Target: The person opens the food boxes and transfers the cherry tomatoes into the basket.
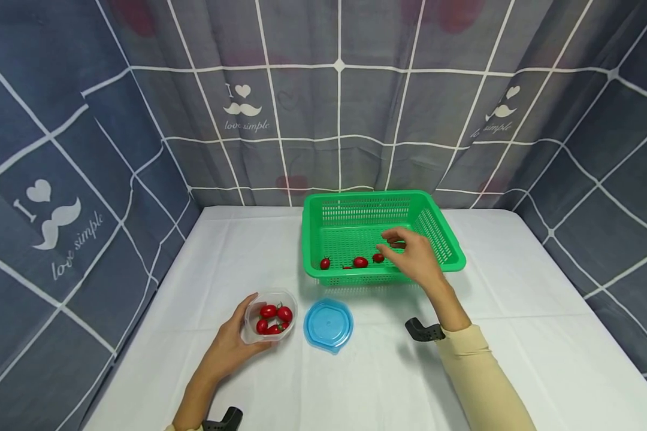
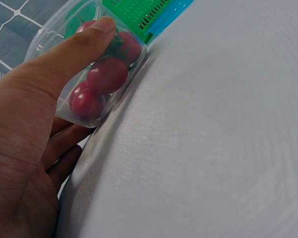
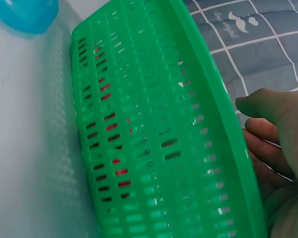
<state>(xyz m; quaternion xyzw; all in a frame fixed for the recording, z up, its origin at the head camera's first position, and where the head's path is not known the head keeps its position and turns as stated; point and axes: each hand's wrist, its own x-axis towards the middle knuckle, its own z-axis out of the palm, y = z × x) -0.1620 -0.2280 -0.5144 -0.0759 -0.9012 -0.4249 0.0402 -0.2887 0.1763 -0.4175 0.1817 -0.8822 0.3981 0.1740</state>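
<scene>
My left hand (image 1: 232,344) holds a clear plastic container (image 1: 250,335) on the left of the table, thumb on its near side and fingers around its far side. Several red cherry tomatoes (image 1: 268,311) lie inside it; the left wrist view shows them through the wall. My right hand (image 1: 410,257) hovers over the near right part of a green basket (image 1: 313,233), fingers loosely bent and thumb apart, nothing visible between them. Close by its fingertips is a cherry tomato (image 1: 378,258), with others along the basket's near side. In the right wrist view, the basket wall partly hides the fingers (image 3: 263,130).
A blue lid (image 1: 329,323) lies flat between the container and the basket's near side. White cloth (image 1: 366,383) covers the table. Grey curtains with white lines (image 1: 313,102) hang behind the table and at both sides.
</scene>
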